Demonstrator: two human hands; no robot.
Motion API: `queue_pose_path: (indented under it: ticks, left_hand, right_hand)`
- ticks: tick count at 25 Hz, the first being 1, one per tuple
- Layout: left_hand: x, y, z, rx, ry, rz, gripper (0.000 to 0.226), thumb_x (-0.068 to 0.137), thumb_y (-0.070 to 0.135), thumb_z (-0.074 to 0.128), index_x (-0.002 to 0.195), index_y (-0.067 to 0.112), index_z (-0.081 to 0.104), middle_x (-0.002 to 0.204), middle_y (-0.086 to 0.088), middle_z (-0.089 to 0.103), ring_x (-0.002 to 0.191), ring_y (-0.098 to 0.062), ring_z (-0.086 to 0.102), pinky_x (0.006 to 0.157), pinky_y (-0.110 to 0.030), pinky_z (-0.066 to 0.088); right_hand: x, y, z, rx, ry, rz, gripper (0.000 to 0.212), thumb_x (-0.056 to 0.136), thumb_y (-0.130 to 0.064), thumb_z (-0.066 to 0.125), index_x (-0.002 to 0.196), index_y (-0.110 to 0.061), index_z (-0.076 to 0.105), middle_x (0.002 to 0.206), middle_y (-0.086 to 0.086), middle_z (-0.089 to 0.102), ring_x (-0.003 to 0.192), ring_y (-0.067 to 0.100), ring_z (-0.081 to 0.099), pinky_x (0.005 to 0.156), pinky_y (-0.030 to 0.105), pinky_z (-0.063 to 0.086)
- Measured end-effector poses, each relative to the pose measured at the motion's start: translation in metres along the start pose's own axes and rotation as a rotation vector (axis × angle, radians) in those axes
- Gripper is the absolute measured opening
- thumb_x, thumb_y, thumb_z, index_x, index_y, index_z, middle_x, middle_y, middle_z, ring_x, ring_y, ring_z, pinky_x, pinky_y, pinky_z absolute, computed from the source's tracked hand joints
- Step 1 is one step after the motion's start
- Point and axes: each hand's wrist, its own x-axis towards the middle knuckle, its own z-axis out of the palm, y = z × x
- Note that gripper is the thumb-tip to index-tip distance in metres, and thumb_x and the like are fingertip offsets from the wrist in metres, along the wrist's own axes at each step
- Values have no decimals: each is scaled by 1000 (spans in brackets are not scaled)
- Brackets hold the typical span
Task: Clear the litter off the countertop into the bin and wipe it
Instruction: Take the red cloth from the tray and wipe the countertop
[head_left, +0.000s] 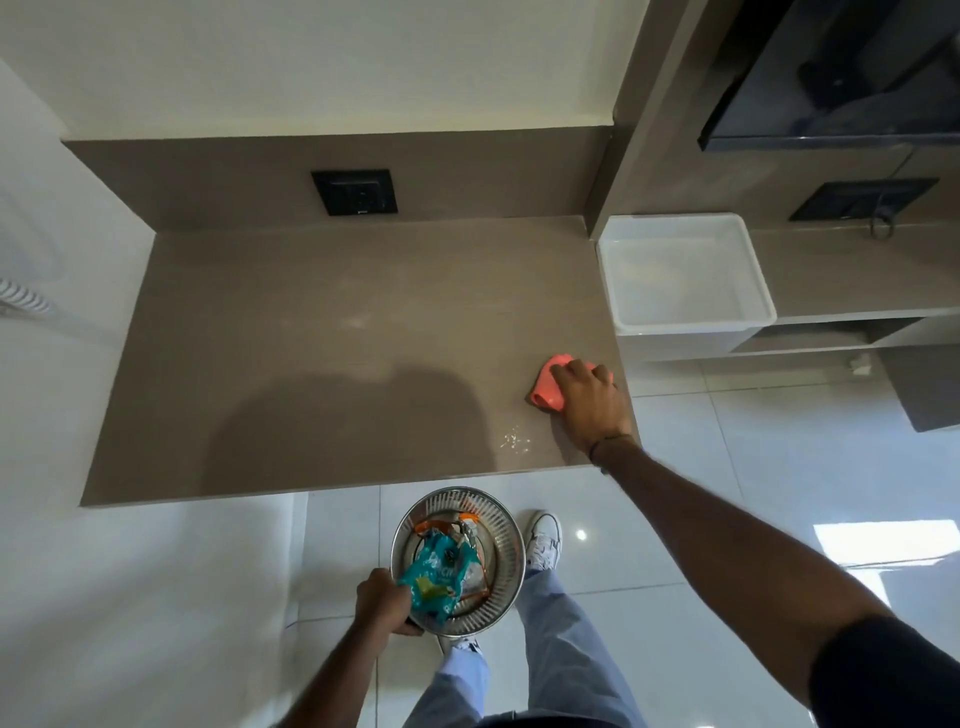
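My right-hand fingers (574, 370) lie spread and flat over the crumpled coral-pink cleaning cloth (551, 384), pressing it down rather than pinching it. My left hand (383, 601) is closed on the near rim of the round perforated steel waste bin (506, 545), its fingers curled around the edge, and it touches the teal crinkled snack wrapper (437, 576) that sits on top of the litter inside.

Taking the bin as my marker: the cloth lies beyond it and off to the right, near the front right corner of the brown stone-look countertop (311, 332). A small scatter of pale crumbs or droplets (515, 442) lies between cloth and bin, close to the counter's front edge. The rest of the surface looks free of wrappers, so I judge the clearing done and the wiping barely started.

The risk is that edge. A stroke toward me could push the specks onto the floor tiles instead of into the bin, which stands left of them. The bin is heaped, so tilting it could spill the wrapper.

My right arm reaches out nearly straight, wrist low, palm down. My left arm hangs bent, close to my legs.
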Motion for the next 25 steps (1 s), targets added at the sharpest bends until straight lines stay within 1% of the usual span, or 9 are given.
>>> queue_pose_path:
  ticks: [5, 7, 9, 12, 14, 17, 19, 21, 25]
  left_hand:
    - [-3, -6, -9, -37, -11, 28, 34, 96, 5, 64, 127, -9, 59, 124, -30, 68, 95, -43, 77, 71, -55, 67]
    - [-4, -10, -13, -50, -14, 32, 32, 96, 7, 64, 124, -8, 60, 122, -30, 69, 89, -42, 78, 68, -53, 68]
    - [-3, -14, -17, -67, -11, 44, 32, 96, 8, 66, 122, -8, 61, 120, -30, 69, 85, -42, 79, 64, -53, 68]
    - [-5, -19, -22, -66, 6, 43, 32, 93, 5, 67, 122, -8, 61, 123, -29, 68, 91, -44, 77, 64, -55, 67]
    - [-4, -21, -25, -53, 2, 48, 36, 90, 1, 70, 123, -8, 59, 125, -28, 67, 99, -45, 75, 68, -55, 67]
    - [-4, -24, -29, -40, -3, 66, 41, 85, -2, 72, 124, -9, 58, 124, -29, 68, 105, -45, 73, 74, -55, 67]
    - [-4, -26, -30, -39, 7, 72, 39, 88, 0, 70, 124, -8, 57, 124, -28, 68, 105, -44, 73, 74, -55, 67]
    - [-4, -27, -32, -48, 4, 74, 36, 93, 3, 68, 125, -6, 56, 125, -27, 67, 102, -42, 75, 72, -54, 67]
    - [0, -32, -39, -49, -9, 71, 35, 94, 8, 67, 126, -5, 58, 125, -27, 68, 97, -42, 76, 67, -54, 67]
  right_hand:
    - [-87, -65, 25, 128, 17, -178, 51, 83, -14, 66, 132, -25, 56, 130, 1, 61, 113, 31, 55, 88, 43, 53]
    - [-105, -98, 26, 240, -29, -230, 46, 80, -25, 75, 125, -29, 62, 123, -2, 67, 108, 26, 59, 86, 38, 54]
    - [-113, -120, 20, 422, -177, -217, 31, 78, -35, 74, 109, -30, 72, 104, -4, 74, 91, 19, 67, 74, 31, 57]
    - [-115, -119, 15, 766, -403, -40, 15, 82, -23, 67, 93, -19, 75, 82, -2, 74, 74, 16, 68, 75, 33, 62]
    - [-103, -96, 11, 894, -307, 135, 19, 88, -7, 60, 101, -9, 74, 86, 3, 73, 79, 18, 69, 75, 32, 60]
    - [-74, -39, -10, 1051, -44, 498, 19, 82, -1, 61, 95, -2, 74, 83, 9, 69, 80, 22, 65, 70, 34, 52]
    - [-56, -3, -26, 954, 108, 630, 18, 76, -5, 62, 89, -9, 74, 79, 9, 68, 79, 28, 66, 68, 36, 52]
    - [-42, 17, -33, 798, 178, 621, 17, 74, -13, 61, 86, -16, 73, 76, 7, 68, 78, 33, 66, 65, 31, 47]
    - [-19, -8, -26, 561, 67, 428, 25, 80, -26, 65, 103, -22, 74, 94, 12, 74, 87, 35, 67, 74, 33, 53]
